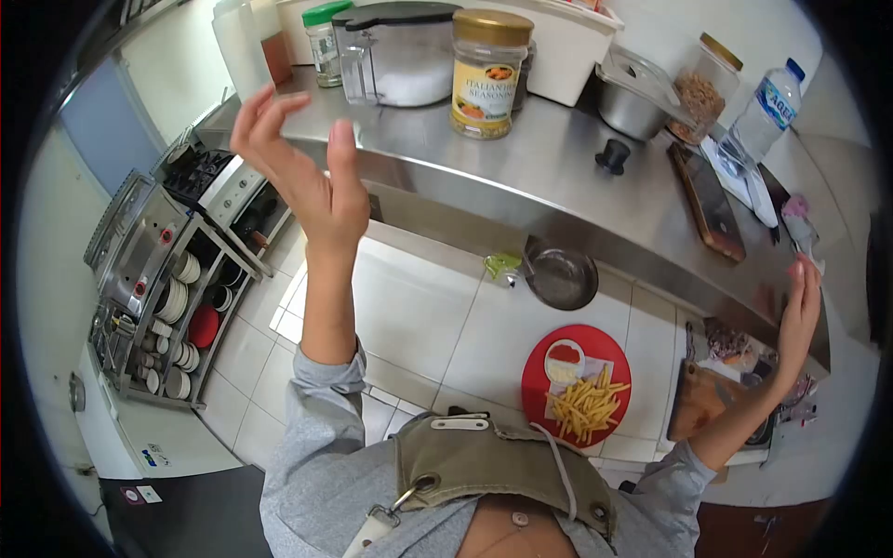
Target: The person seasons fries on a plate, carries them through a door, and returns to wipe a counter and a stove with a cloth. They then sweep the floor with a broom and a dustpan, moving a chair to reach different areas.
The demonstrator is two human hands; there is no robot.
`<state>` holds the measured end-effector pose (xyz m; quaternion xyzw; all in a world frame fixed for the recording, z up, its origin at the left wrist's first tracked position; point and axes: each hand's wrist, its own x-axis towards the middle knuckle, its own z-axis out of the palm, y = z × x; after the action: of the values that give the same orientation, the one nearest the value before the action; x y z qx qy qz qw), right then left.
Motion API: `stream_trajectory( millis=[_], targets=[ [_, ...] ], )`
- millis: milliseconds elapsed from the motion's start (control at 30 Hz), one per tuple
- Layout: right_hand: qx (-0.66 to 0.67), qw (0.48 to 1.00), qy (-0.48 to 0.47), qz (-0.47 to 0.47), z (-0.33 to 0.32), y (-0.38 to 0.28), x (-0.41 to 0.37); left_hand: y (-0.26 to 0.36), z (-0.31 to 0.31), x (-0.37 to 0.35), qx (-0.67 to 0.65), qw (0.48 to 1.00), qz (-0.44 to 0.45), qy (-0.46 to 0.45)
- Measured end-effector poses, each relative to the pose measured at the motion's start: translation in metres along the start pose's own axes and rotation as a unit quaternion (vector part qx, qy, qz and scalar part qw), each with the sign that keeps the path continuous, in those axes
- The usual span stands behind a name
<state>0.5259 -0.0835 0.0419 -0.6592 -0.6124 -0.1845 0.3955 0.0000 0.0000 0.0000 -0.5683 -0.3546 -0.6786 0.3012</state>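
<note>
My left hand (pixel 312 186) is raised in front of the steel shelf (pixel 400 149), its fingers spread with nothing in them. Behind its fingertips stand a green-capped shaker jar (pixel 324 51) and a clear container with a dark lid (pixel 400 65) holding something white. My right hand (pixel 798 321) reaches up at the far right end of the shelf, fingers stretched out. Its fingertips are right below a small pink-and-grey item (pixel 800 223). Low in front of my apron (pixel 493 465), a red plate (pixel 535 409) bears French fries (pixel 588 409) and a white sauce bowl (pixel 565 370) with red and pale sauce.
On the shelf are an Italian seasoning jar (pixel 484 88), a lidded steel pan (pixel 637 93), a black knob (pixel 612 156), a phone (pixel 707 200) and a water bottle (pixel 763 116). Below lie a dark pan (pixel 563 277) and a wooden board (pixel 707 395). A dish rack (pixel 177 316) stands left.
</note>
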Motion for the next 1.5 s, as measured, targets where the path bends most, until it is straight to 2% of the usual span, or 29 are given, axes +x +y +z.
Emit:
stream_trajectory(
  millis=[67,100,167,300,367,400,433,467,500,567,600,633,700,733,767,833,900,933,967,1033,1067,1100,1133,1167,1233,1267,1367,1433,1500],
  targets=[
    [0.013,0.987,-0.138,0.084,-0.005,-0.004,0.006,0.01,0.01,0.019,-0.06,0.998,0.0,-0.01],
    [0.006,0.99,-0.121,0.077,-0.009,-0.009,0.001,0.018,0.009,0.02,-0.068,0.998,0.002,0.007],
    [-0.01,1.0,-0.004,-0.026,-0.004,-0.021,-0.003,0.029,0.012,0.036,-0.039,0.996,0.062,-0.041],
    [-0.011,0.999,0.01,0.044,-0.001,-0.021,-0.004,0.05,0.023,0.061,-0.039,0.992,0.079,-0.091],
    [-0.003,0.999,0.042,0.026,0.002,-0.017,-0.003,0.049,0.038,0.07,0.031,0.974,0.153,-0.167],
    [0.004,0.997,0.071,0.007,0.003,-0.015,-0.004,0.053,0.038,0.073,0.03,0.974,0.153,-0.164],
    [0.003,0.997,0.072,0.005,0.006,-0.017,-0.007,0.057,0.038,0.075,0.053,0.961,0.136,-0.234],
    [0.046,0.987,0.154,-0.017,0.01,-0.02,-0.01,0.06,0.038,0.078,0.076,0.943,0.118,-0.301],
    [0.09,0.967,0.235,-0.039,0.015,-0.024,-0.013,0.062,0.04,0.078,0.077,0.944,0.119,-0.297],
    [0.097,0.959,0.261,-0.043,0.018,-0.043,-0.026,0.063,0.044,0.075,0.032,0.963,0.133,-0.231],
    [0.13,0.941,0.298,-0.089,0.021,-0.066,-0.038,0.067,0.038,0.079,0.006,0.955,0.091,-0.282],
    [0.161,0.919,0.333,-0.134,0.025,-0.088,-0.05,0.072,0.031,0.082,0.008,0.956,0.092,-0.28],
    [0.217,0.903,0.302,-0.217,0.032,-0.118,-0.075,0.078,0.015,0.084,-0.186,0.934,0.031,-0.302],
    [0.281,0.893,0.256,-0.242,0.039,-0.134,-0.089,0.077,0.015,0.077,-0.272,0.922,0.029,-0.273],
    [0.343,0.877,0.208,-0.264,0.047,-0.152,-0.103,0.083,0.004,0.072,-0.27,0.923,0.032,-0.271],
    [0.422,0.868,0.081,-0.249,0.063,-0.195,-0.128,0.104,-0.027,0.051,-0.328,0.883,-0.01,-0.335],
    [0.514,0.837,-0.082,-0.167,0.076,-0.226,-0.152,0.128,-0.049,0.026,-0.3,0.878,0.0,-0.373],
    [0.529,0.825,-0.163,-0.111,0.081,-0.232,-0.165,0.137,-0.056,0.011,-0.324,0.859,-0.036,-0.395],
    [0.529,0.825,-0.169,-0.104,0.09,-0.232,-0.172,0.142,-0.061,-0.005,-0.347,0.838,-0.075,-0.414],
    [0.569,0.757,-0.273,-0.169,0.111,-0.227,-0.183,0.144,-0.072,-0.028,-0.332,0.832,-0.108,-0.431],
    [0.569,0.756,-0.277,-0.166,0.113,-0.227,-0.191,0.141,-0.074,-0.037,-0.317,0.828,-0.129,-0.443],
    [0.671,0.648,-0.356,-0.058,0.114,-0.226,-0.201,0.136,-0.075,-0.046,-0.316,0.828,-0.133,-0.444],
    [0.746,0.514,-0.42,0.055,0.116,-0.226,-0.209,0.129,-0.078,-0.055,-0.333,0.782,-0.18,-0.495],
    [0.744,0.513,-0.424,0.061,0.123,-0.224,-0.217,0.123,-0.081,-0.066,-0.349,0.73,-0.226,-0.542],
    [0.777,0.385,-0.492,0.073,0.137,-0.218,-0.231,0.115,-0.083,-0.091,-0.384,0.711,-0.227,-0.543],
    [0.771,0.365,-0.515,0.089,0.138,-0.217,-0.237,0.114,-0.085,-0.102,-0.392,0.704,-0.218,-0.551],
    [0.75,0.373,-0.532,0.125,0.141,-0.206,-0.258,0.122,-0.088,-0.126,-0.397,0.694,-0.209,-0.563],
    [0.739,0.406,-0.52,0.136,0.139,-0.198,-0.269,0.128,-0.09,-0.144,-0.37,0.711,-0.206,-0.562],
    [0.716,0.443,-0.531,0.094,0.138,-0.184,-0.283,0.137,-0.088,-0.166,-0.396,0.707,-0.199,-0.552]
  ],
)
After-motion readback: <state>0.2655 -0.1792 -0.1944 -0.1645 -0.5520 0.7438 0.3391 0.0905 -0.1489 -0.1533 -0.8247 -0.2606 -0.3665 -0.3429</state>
